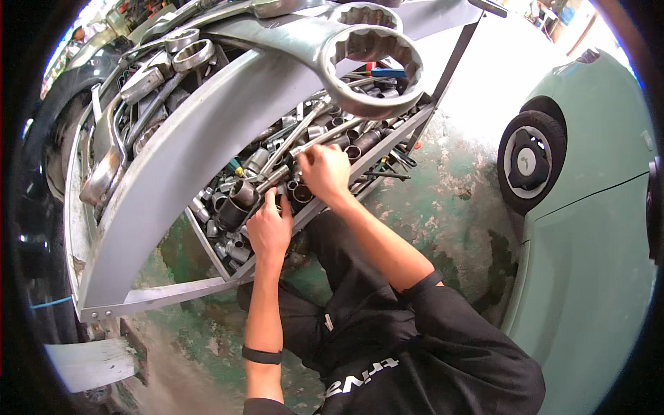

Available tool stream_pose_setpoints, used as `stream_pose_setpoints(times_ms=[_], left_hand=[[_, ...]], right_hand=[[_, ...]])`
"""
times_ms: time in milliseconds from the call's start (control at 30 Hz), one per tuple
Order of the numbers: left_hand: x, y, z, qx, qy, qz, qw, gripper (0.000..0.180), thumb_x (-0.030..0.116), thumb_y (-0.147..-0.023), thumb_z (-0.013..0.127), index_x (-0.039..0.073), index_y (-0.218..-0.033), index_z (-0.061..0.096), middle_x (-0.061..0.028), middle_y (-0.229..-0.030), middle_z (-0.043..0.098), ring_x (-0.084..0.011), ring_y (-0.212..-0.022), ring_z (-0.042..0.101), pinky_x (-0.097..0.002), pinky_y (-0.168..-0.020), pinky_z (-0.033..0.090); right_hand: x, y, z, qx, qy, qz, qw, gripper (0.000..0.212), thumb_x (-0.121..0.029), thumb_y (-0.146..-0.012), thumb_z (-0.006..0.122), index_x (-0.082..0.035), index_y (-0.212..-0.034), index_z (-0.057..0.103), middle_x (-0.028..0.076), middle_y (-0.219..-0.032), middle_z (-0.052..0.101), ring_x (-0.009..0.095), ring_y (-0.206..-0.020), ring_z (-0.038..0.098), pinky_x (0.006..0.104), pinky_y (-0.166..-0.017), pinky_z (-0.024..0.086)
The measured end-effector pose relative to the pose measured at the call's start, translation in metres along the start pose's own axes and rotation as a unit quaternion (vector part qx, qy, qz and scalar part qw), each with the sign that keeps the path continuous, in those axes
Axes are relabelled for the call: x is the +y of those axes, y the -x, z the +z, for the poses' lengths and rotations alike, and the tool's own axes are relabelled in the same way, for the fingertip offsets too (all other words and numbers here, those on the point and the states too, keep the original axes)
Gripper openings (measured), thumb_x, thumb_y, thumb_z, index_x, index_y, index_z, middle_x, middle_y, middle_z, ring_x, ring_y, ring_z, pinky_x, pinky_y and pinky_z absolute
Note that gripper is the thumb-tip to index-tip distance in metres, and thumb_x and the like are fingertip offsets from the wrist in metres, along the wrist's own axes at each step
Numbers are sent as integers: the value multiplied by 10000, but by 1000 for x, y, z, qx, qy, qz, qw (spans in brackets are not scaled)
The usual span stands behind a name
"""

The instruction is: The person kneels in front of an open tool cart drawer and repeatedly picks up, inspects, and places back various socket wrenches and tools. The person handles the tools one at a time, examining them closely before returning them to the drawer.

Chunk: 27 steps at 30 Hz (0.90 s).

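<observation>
My left hand (270, 232) reaches into a shallow metal tray (204, 238) full of loose sockets. Its thumb and forefinger close round a small dark socket (279, 201), partly hidden by the fingers. To its upper right, my right hand (325, 171) is over the same pile with fingers curled down. Its fingertips meet a long chrome bar (325, 141); what they grip is hidden. Beside my left hand lies a large dark socket (243, 194). A second long bar (294, 133) lies across the sockets, and a green-and-yellow handle (236, 167) shows among them.
Above the tray, a grey cart shelf (173, 145) carries several big wrenches; one large ring end (373, 69) juts out over the sockets. More tools (391, 166) lie beyond the tray's edge. A pale green car (595, 207) stands at right, a dark tyre (62, 131) at left.
</observation>
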State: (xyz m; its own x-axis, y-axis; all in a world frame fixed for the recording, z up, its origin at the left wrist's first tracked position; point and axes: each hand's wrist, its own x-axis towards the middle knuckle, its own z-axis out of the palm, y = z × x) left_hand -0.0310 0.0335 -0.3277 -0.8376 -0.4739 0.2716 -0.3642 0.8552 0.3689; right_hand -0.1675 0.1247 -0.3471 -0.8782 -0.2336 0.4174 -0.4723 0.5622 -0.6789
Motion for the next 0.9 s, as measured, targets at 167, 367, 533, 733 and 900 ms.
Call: stream_pose_setpoints(times_ms=[167, 367, 533, 733, 900], left_hand=[[3, 0, 1, 17, -5, -4, 1000, 304, 301, -951, 561, 87, -1156, 632, -197, -781, 700, -372, -714, 687, -455, -627, 543], [7, -1, 4, 19, -23, -10, 999, 270, 295, -942, 581, 124, -1135, 660, -200, -750, 687, -385, -700, 681, -463, -625, 528], [10, 0, 6, 84, 45, 57, 994, 242, 272, -939, 593, 115, -1103, 677, -193, -750, 687, -379, -693, 683, -454, -607, 520], [8, -4, 9, 43, -22, 23, 999, 271, 224, -933, 601, 40, -1118, 675, -228, -787, 689, -388, -694, 683, -440, -623, 529], [2, -2, 14, 78, -18, 64, 995, 192, 165, -900, 635, 45, -1048, 658, -173, -668, 667, -377, -597, 659, -442, -553, 525]], right_hand=[[51, -45, -28, 140, 137, 24, 980, 385, -262, -795, 698, 40, -1021, 622, 199, -1025, 612, 345, -958, 583, 432, -805, 493], [70, -93, -10, 73, 123, 158, 977, 591, -426, -804, 695, 27, -1155, 546, 236, -1087, 604, 363, -1042, 565, 448, -885, 483], [60, -110, 7, 111, 98, 207, 967, 646, -337, -743, 679, -70, -1304, 502, 155, -844, 667, 304, -790, 664, 463, -722, 528], [22, -130, 33, -1, -78, 221, 972, 407, -334, -765, 675, -132, -1118, 696, 182, -867, 703, 341, -864, 698, 462, -800, 551], [-19, -102, 69, -15, -44, 36, 998, 224, -154, -780, 610, -69, -966, 699, 203, -918, 647, 369, -895, 643, 453, -770, 552]])
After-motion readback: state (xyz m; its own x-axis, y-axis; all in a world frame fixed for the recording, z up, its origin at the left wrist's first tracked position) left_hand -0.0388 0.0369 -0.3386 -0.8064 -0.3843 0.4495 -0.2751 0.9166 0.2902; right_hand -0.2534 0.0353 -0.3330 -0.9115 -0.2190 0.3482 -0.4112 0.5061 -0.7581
